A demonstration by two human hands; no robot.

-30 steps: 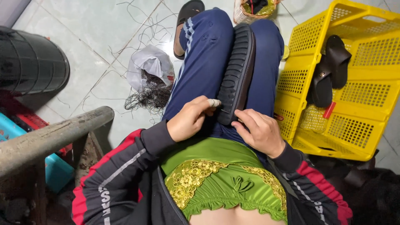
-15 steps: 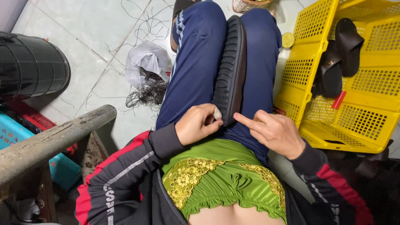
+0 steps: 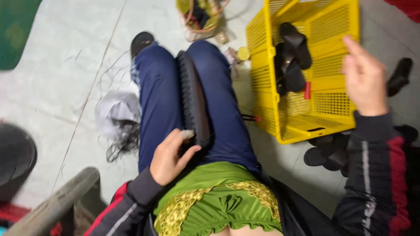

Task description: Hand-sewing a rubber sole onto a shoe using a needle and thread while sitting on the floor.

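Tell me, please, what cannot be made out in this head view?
- Small pale thing at the left hand: too blurred to identify.
- Black shoe sole: near end hidden by that hand.
- Right hand: motion-blurred, apparently empty.
- Yellow crate: top cut off by the edge.

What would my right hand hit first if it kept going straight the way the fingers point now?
Probably the yellow basket. The right hand is raised, fingers pointing up-frame toward its right wall and rim; depth is unclear, so it might pass above the rim instead.
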